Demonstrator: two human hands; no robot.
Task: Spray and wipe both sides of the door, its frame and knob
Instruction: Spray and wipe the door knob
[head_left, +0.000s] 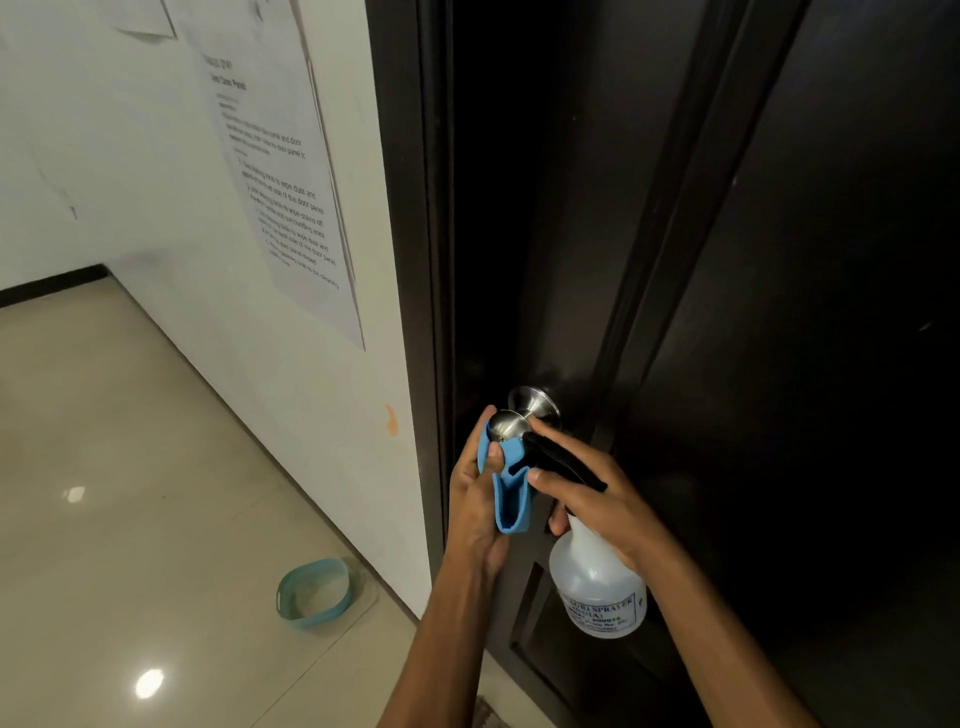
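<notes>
Nearest the camera, the right hand (597, 499) is curling round the black head of a spray bottle (597, 582), thumb and forefinger closing over the trigger, with the clear body hanging down below the knob (511, 423) and to its right. Its label is partly turned away, but "SPRAYER" is reading plainly on the top line; the smaller lines beneath are too blurred to make out. Just left of it, the left hand (475, 493) is pinching a folded blue cloth (506, 488) between thumb and fingers and is pressing the cloth's upper edge against the underside of the knob. The knob is sitting directly above and just beyond both hands, its stem pointing straight out from the dark door (753, 312) toward the person, so the left hand looks better placed to wipe round it. The door frame (415, 260) is running upright just left of the knob. Down and left of the knob, a teal basin (311, 592) is resting on the floor. Farther up, left of the knob, a printed sheet (280, 182) is hanging on the wall; "Door Panel" and "wipe dust and" are just readable.
</notes>
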